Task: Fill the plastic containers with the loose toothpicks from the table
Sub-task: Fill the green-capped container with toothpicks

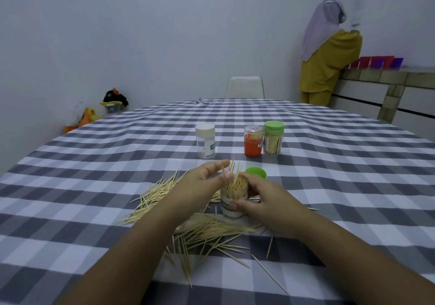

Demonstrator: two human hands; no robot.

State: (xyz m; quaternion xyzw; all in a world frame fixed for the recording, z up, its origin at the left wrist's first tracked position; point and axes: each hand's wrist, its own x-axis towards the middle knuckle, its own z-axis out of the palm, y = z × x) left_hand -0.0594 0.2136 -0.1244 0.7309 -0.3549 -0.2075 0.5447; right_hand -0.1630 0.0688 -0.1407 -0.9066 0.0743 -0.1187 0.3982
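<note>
Looking down through the head camera, I see my right hand (263, 201) wrapped around a clear plastic container with a green-lettered label (233, 204), thumb across its front, holding it upright on the grey-and-white checked tablecloth (341, 175). It is packed nearly full of wooden toothpicks standing on end. My left hand (202, 182) sits just beside its open mouth, thumb and forefinger pinching a few toothpicks (233, 170) whose tips stick up above the rim; how many I cannot quite tell. Loose pale wooden toothpicks (211, 231) lie scattered on the cloth around and in front of the container, some under my forearms. A round green plastic lid (256, 172) rests on the cloth just behind my right hand.

Farther back stand three more containers: a clear one with a cream cap (205, 140), almost empty, to the left; an orange-labelled one with a clear cap (253, 140); and, touching or nearly touching it, a toothpick-filled one with a green flip cap (273, 138). A white chair back (244, 87) stands at the far edge, and a person in a mustard outfit (327, 62) stands at a counter to the right.
</note>
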